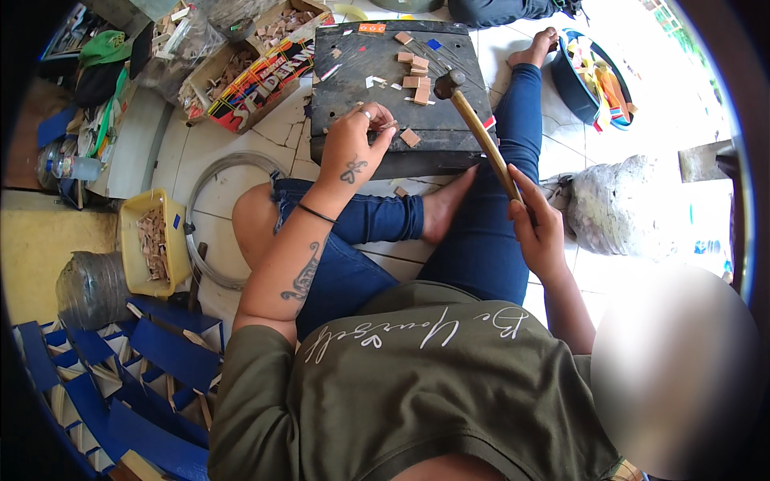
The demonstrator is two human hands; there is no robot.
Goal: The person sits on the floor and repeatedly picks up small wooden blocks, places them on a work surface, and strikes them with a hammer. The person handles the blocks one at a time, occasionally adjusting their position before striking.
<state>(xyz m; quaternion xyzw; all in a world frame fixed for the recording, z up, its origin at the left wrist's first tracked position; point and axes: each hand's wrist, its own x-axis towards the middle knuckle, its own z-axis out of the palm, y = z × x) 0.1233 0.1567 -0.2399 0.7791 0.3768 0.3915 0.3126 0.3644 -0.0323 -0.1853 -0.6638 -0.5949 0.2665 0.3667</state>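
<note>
My right hand (536,223) is wrapped round the wooden handle of a hammer (478,130). The hammer's dark head is up over the right part of a black low table (353,84). At the table's near edge my left hand (359,135) is closed in a pinch on a small brown wooden piece (388,126), mostly covered by the fingers. A loose wooden block (410,138) lies just right of that hand. Farther back on the tabletop stands a cluster of small wooden blocks (415,80), with thin metal rods and paper scraps around it.
Open cardboard boxes (265,80) of wooden pieces stand at the far left. A yellow tub (172,276) of wood bits and a wire coil (192,192) are on the left. Blue-covered pieces (152,417) pile up near left. A dark basin (568,76) sits far right.
</note>
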